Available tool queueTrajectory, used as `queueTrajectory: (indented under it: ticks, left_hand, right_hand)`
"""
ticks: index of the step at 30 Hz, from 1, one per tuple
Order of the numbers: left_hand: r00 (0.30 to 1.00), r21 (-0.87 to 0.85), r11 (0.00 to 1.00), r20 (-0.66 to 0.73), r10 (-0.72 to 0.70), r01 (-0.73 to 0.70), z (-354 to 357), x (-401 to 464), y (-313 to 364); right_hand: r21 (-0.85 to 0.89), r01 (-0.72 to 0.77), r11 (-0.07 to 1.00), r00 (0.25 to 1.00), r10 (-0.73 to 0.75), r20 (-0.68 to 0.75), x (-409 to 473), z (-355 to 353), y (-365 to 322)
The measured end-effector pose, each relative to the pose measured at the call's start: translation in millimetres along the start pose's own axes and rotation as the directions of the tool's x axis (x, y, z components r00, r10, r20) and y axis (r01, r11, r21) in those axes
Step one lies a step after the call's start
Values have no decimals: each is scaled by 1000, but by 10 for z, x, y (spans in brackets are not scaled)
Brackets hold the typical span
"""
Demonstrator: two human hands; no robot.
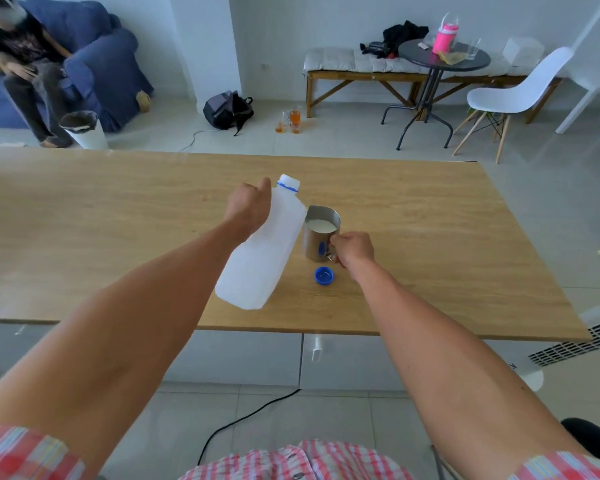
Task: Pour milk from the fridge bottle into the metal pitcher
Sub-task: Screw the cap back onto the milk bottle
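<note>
My left hand (248,207) grips a white plastic milk bottle (260,258) by its upper side. The bottle is off the table, tilted, its open neck with a blue ring pointing up and away. Just right of the bottle stands the metal pitcher (317,242) on the wooden table (118,237), with white milk (321,226) inside near the rim. My right hand (352,249) is closed on the pitcher's handle. The bottle's blue cap (324,275) lies upturned on the table in front of the pitcher.
Beyond the table a person sits on a blue sofa (97,60), next to a white bin (85,129). A backpack (227,109) and glasses (291,121) are on the floor. A round table (443,60), bench and white chair (513,95) stand at the back right.
</note>
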State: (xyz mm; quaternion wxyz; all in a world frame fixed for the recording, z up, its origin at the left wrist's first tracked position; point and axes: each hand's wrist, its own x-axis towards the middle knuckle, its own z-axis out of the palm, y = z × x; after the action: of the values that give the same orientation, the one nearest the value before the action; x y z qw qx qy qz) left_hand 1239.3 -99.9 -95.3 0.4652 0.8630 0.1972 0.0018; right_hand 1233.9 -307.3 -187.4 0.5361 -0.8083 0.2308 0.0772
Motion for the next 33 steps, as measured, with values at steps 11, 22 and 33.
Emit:
queueTrajectory:
  ticks: [11,22,33]
  left_hand:
    - [973,-359,913,-192,129,-192,-10,-257,-359]
    - [951,-417,886,-299,78,-203,98,-396,-590]
    - [952,-403,896,-301,62,-186,91,-503,-609]
  right_hand:
    - [-229,101,968,990,-121,-75,-480,177,614]
    - [-442,145,885,981,-188,-54,-443,407,728]
    - [59,640,766,768,-638,-48,-983,127,-359]
